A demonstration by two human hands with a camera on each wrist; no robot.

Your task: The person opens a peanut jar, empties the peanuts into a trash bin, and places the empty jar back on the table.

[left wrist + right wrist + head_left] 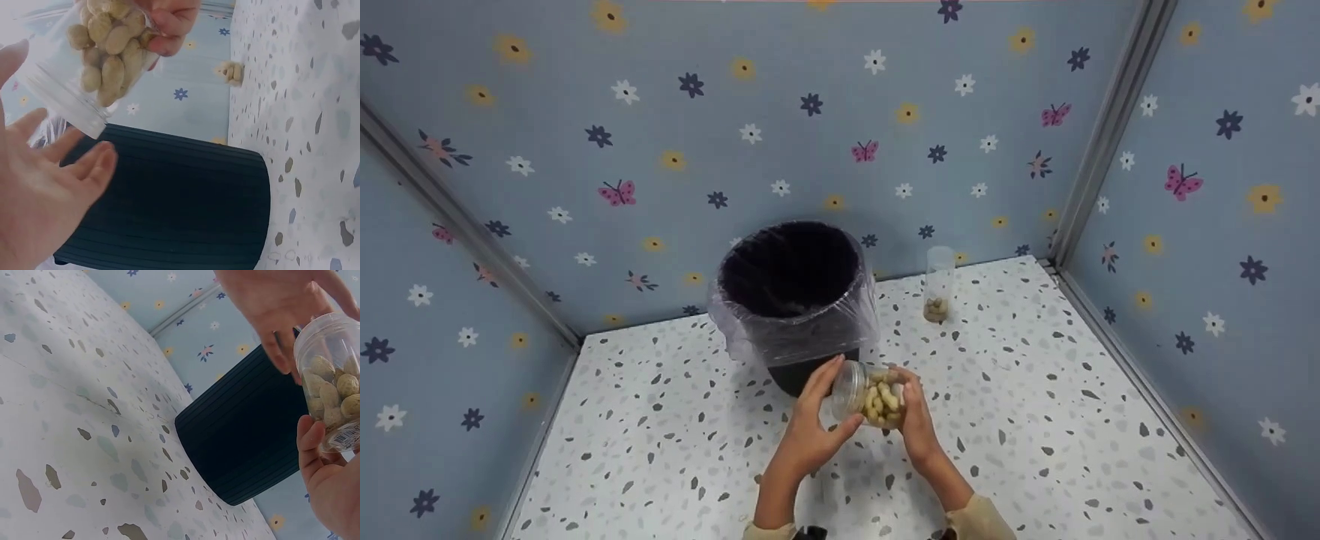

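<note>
A clear jar [898, 384] of unshelled peanuts [881, 403] lies tilted in the air in front of the bin, its lid end to the left. My right hand [919, 424] grips the jar around its base, where a barcode label shows in the right wrist view. Spread around the clear lid [62, 101] is my left hand [808, 436]. Its fingers look loosely bent, and in both wrist views gaps show between them and the lid. Whether the thumb touches the lid, I cannot tell.
Against the back wall stands a dark bin [180, 197] with a translucent liner [810, 341] folded over its rim. A tall clear container [939, 274] with a few peanuts at its bottom is to its right. Flower-patterned walls enclose the speckled white table [1035, 420].
</note>
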